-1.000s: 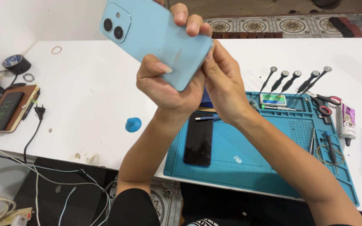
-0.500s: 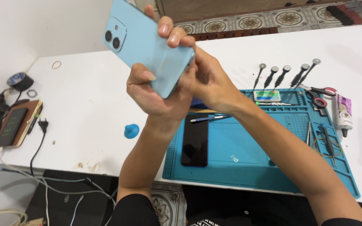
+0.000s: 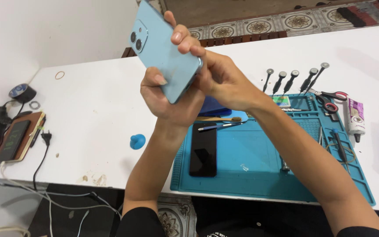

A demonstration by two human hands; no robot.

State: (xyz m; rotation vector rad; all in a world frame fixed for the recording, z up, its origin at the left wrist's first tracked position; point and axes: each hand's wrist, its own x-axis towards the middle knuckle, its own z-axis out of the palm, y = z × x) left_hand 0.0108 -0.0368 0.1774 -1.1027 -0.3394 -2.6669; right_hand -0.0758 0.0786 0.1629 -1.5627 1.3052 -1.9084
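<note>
Above the blue mat (image 3: 259, 175), both hands (image 3: 194, 92) grip a light-blue phone (image 3: 165, 50).

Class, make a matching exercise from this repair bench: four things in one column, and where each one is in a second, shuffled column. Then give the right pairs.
Things:
1. phone
2. black screen
3. suction cup
4. scissors

Places:
A. on the white table, left of the mat
B. at the mat's top right corner
C. held up in both hands, left hand and right hand
D. lying flat at the left of the blue mat

Pairs: 1-C, 2-D, 3-A, 4-B
</note>
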